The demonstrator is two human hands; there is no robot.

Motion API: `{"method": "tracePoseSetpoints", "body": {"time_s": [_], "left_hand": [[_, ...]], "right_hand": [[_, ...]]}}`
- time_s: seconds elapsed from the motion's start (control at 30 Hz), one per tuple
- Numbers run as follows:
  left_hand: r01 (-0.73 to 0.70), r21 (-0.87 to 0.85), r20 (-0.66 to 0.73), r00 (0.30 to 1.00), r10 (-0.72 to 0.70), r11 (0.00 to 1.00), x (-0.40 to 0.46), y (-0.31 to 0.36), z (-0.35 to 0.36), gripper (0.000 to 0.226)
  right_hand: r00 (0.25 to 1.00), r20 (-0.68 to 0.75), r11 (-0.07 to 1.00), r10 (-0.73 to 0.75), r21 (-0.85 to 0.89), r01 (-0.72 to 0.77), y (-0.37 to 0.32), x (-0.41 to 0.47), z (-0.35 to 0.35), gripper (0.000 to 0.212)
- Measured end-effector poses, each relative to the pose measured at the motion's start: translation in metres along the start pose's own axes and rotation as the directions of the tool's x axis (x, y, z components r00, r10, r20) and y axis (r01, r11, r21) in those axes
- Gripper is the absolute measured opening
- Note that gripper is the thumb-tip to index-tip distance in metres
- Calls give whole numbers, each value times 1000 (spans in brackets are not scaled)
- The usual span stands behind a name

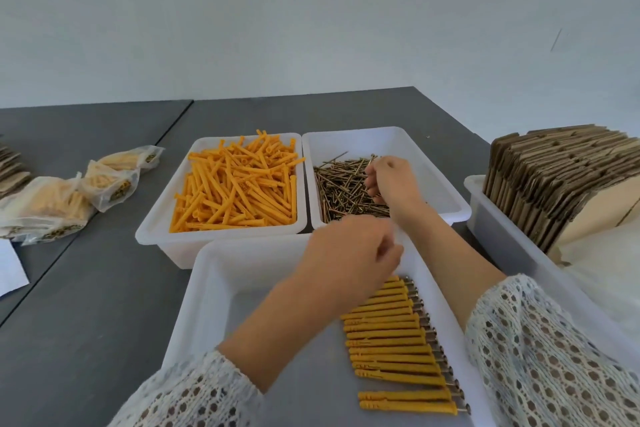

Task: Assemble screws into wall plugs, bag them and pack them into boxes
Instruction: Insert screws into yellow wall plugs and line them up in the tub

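Right hand [391,184] at one o'clock, fingers curled into the screws [349,187], likely pinching some. Left hand [349,253] over the near tray [221,288], grip impossible to tell. Risk: grabbing a tangled clump, spilling screws. Assembled plugs [394,340] at five o'clock; loose plugs [239,184] at eleven; filled bags [69,194] at nine; flat boxes [554,177] at three. Nothing blocking.

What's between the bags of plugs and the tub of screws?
The tub of orange wall plugs sits between the bags and the screw tub, seen in the head view.
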State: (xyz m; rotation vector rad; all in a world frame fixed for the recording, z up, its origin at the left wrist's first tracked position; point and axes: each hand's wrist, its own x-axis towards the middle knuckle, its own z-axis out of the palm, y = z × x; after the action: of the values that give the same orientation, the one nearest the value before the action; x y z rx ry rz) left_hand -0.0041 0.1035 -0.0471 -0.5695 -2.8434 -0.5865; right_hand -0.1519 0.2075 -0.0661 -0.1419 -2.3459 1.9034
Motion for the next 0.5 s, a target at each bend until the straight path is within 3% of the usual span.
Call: {"method": "tracePoseSetpoints", "body": {"time_s": [0.1,0.17,0.27,0.33,0.5], "left_hand": [[170,13,-248,955,-162,985,9,-37,-18,16],[315,63,-327,903,-279,947,10,-63,-22,12],[520,185,-294,839,-458,834,10,-90,-18,20],[600,173,-254,794,-553,781,9,-97,-15,25],[595,60,-244,788,-566,802,8,-106,-11,29]], "right_hand": [[998,8,981,-67,-183,68,4,1,1,26],[991,80,920,-111,-368,133,8,1,3,24],[960,276,702,-46,-675,228,7,-6,7,20],[939,343,554,17,-785,277,5,-9,9,24],[932,356,526,62,-805,272,2,-10,8,23]]}}
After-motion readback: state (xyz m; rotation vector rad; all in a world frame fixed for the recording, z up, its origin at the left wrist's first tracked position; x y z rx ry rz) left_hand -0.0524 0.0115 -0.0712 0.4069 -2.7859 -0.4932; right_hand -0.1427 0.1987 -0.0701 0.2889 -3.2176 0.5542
